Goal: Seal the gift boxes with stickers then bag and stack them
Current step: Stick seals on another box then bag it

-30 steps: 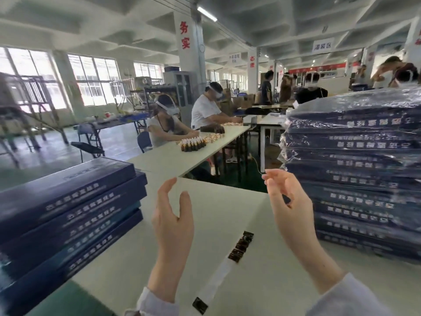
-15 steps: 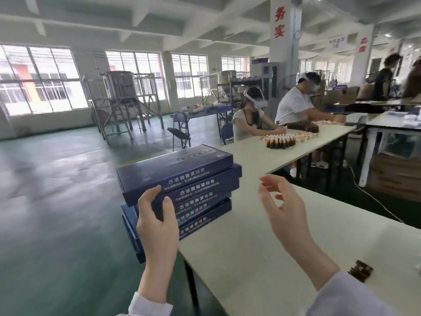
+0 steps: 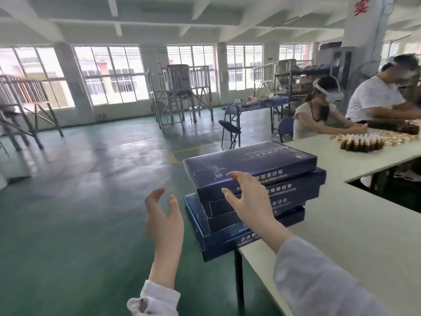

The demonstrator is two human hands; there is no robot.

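Note:
A stack of several dark blue gift boxes (image 3: 250, 165) with pale lettering sits on the left corner of the white table (image 3: 355, 238), its lower boxes overhanging the edge. My right hand (image 3: 248, 199) hovers in front of the stack's near side, fingers spread and holding nothing. My left hand (image 3: 164, 222) is raised over the floor to the left of the stack, fingers relaxed and apart, also holding nothing. Neither hand touches a box. No stickers or bags are in view.
Two seated people (image 3: 319, 112) work at the far end of the table (image 3: 364, 156), beside a cluster of small brown bottles (image 3: 362, 144). A folding chair (image 3: 231, 126) and a metal platform (image 3: 180, 96) stand on the green floor (image 3: 79, 201) to the left.
The view has swung left, away from the bagged stack and the sticker strip. Both hands have moved left toward the unbagged stack, the right hand now in front of it.

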